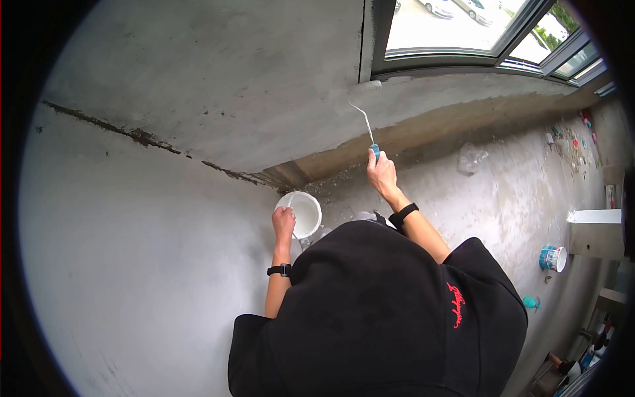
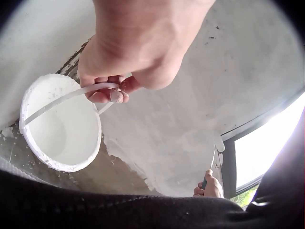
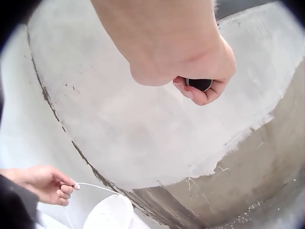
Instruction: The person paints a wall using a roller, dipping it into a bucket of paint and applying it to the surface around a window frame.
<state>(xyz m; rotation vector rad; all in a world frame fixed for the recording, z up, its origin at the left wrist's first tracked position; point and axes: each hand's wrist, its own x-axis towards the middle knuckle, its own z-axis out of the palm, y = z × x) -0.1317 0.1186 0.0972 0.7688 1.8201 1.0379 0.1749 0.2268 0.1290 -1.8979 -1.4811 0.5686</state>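
Observation:
My left hand (image 1: 284,223) grips the thin pale bail handle (image 2: 62,102) of a white bucket (image 1: 319,215). The bucket hangs tilted in the left wrist view, its rim crusted with white and its inside whitish. My right hand (image 1: 383,175) is wrapped around the blue handle (image 1: 376,151) of a small paint roller, with its white-coated wire frame (image 1: 368,126) reaching toward the wall. The white roller head (image 1: 370,85) lies against the wall at the lower corner of the window. Only the dark butt of the handle (image 3: 199,84) shows in the right wrist view.
A dark-framed window (image 1: 450,56) is set in the wall above a brown unpainted strip (image 1: 423,129). One dark crack (image 1: 139,135) runs along the wall. On the floor lie a clear plastic bag (image 1: 471,159), scattered debris (image 1: 572,149) and a blue-and-white bucket (image 1: 551,259).

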